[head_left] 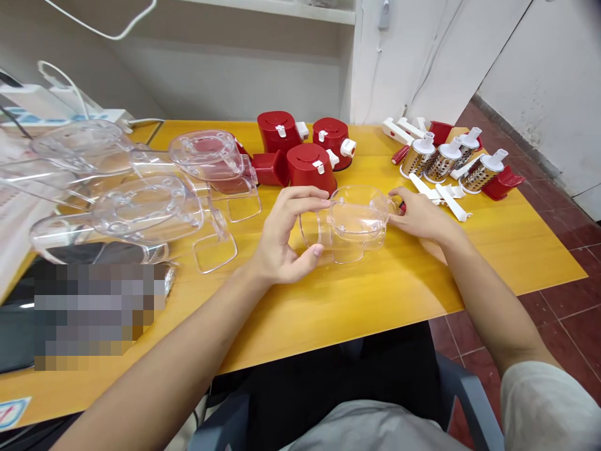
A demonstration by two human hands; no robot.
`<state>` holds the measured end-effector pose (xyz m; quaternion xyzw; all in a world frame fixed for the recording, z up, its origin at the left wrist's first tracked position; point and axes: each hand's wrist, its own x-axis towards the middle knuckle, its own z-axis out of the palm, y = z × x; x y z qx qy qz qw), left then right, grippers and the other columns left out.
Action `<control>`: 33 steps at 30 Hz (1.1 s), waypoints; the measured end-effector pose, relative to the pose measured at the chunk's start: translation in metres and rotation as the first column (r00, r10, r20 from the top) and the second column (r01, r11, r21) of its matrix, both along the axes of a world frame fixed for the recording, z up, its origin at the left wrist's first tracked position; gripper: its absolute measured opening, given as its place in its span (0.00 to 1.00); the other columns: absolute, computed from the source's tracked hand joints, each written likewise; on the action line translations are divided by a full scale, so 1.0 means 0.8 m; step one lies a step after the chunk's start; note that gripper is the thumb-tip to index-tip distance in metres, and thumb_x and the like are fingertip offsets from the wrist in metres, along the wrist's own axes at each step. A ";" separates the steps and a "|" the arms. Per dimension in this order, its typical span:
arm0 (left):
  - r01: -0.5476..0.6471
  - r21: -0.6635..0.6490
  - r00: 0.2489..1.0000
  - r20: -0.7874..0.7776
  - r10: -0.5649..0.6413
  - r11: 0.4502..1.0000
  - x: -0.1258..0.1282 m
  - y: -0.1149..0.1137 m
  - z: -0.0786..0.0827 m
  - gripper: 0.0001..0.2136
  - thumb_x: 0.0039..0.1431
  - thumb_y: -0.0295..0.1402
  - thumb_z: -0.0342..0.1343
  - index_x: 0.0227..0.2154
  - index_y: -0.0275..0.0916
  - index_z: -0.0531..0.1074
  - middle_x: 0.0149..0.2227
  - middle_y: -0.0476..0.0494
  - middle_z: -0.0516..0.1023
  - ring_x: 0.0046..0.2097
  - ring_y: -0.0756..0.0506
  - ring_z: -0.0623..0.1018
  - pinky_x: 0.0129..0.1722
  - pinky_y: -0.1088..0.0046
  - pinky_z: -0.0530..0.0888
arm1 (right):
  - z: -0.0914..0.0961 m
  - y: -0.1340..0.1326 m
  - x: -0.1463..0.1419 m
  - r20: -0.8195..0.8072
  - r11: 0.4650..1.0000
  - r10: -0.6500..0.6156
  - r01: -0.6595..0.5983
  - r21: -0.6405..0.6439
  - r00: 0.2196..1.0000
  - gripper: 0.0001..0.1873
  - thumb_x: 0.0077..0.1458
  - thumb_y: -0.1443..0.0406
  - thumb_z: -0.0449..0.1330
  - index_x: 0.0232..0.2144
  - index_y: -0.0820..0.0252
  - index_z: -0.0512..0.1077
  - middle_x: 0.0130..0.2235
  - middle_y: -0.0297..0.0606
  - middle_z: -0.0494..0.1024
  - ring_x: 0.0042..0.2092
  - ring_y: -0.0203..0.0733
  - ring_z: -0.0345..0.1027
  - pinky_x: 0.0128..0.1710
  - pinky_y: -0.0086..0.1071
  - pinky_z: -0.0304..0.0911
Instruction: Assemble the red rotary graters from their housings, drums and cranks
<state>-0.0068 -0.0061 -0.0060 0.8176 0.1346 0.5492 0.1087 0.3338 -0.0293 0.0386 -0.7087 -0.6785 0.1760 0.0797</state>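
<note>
A clear plastic grater housing [359,219] sits on the table in front of me. My left hand [288,235] curves around its left end, fingertips at the upper edge and thumb at the near side. At the right end, my right hand [416,213] has its thumb and fingers closed on the housing's edge. A small dark red bit [402,207] shows between those fingers; what it belongs to is hidden. Just behind the housing stands a red grater base [310,168] with a white clip.
More red bases [277,130] stand at the back. Metal grater drums [417,156], white crank arms [451,200] and red pieces [503,183] lie on the right. Other clear housings [148,210] fill the left, near a dark, partly blurred item [19,319] and a power strip [110,117].
</note>
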 end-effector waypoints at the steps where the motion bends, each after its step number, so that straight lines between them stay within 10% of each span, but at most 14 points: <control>1: -0.006 -0.005 1.000 -0.002 0.006 1.000 -0.001 -0.001 0.000 0.29 0.72 0.53 0.64 0.72 0.53 0.76 0.64 0.34 0.84 0.63 0.30 0.85 0.62 0.40 0.87 | -0.001 0.001 0.002 -0.014 1.000 0.012 -0.012 -0.006 1.000 0.49 0.69 0.36 0.72 0.79 0.56 0.72 0.58 0.54 0.89 0.59 0.64 0.85 0.65 0.58 0.80; 9: 0.084 -0.086 0.995 0.054 -0.079 0.993 -0.002 0.007 -0.011 0.41 0.70 0.60 0.69 0.81 0.55 0.68 0.73 0.33 0.76 0.67 0.29 0.80 0.59 0.44 0.87 | -0.004 0.008 0.027 -0.141 0.981 0.193 -0.187 0.055 0.971 0.62 0.59 0.48 0.82 0.86 0.56 0.64 0.85 0.51 0.66 0.84 0.64 0.67 0.89 0.60 0.64; 13: 0.244 -0.231 0.965 0.153 -0.213 0.942 -0.004 0.024 -0.030 0.61 0.55 0.77 0.74 0.85 0.61 0.59 0.78 0.33 0.70 0.64 0.30 0.81 0.60 0.44 0.87 | -0.013 0.013 0.033 -0.198 0.950 0.309 -0.311 0.021 0.930 0.55 0.59 0.59 0.80 0.84 0.51 0.68 0.85 0.44 0.68 0.86 0.61 0.66 0.93 0.60 0.61; 20: 0.408 -0.431 0.911 0.246 -0.331 0.804 0.003 0.024 -0.043 0.64 0.49 0.83 0.72 0.85 0.68 0.60 0.75 0.34 0.74 0.67 0.26 0.84 0.59 0.43 0.90 | -0.021 0.016 0.036 -0.218 0.941 0.338 -0.332 0.067 0.915 0.43 0.64 0.58 0.75 0.79 0.48 0.75 0.80 0.44 0.75 0.81 0.62 0.73 0.89 0.67 0.66; 27: 0.423 -0.425 0.906 0.197 -0.374 0.800 0.008 0.017 -0.043 0.62 0.55 0.67 0.84 0.86 0.63 0.59 0.72 0.33 0.78 0.67 0.27 0.87 0.58 0.47 0.92 | -0.021 0.016 0.035 -0.243 0.932 0.362 -0.350 0.090 0.900 0.55 0.58 0.53 0.81 0.83 0.52 0.70 0.83 0.48 0.70 0.84 0.65 0.68 0.91 0.67 0.61; 33: 0.365 -0.434 0.931 0.159 -0.328 0.824 0.010 0.016 -0.043 0.59 0.56 0.55 0.88 0.84 0.63 0.60 0.64 0.38 0.83 0.59 0.32 0.90 0.53 0.52 0.92 | -0.025 0.018 0.030 -0.296 0.919 0.393 -0.377 0.111 0.870 0.39 0.63 0.60 0.76 0.74 0.46 0.79 0.78 0.41 0.78 0.79 0.56 0.75 0.89 0.63 0.67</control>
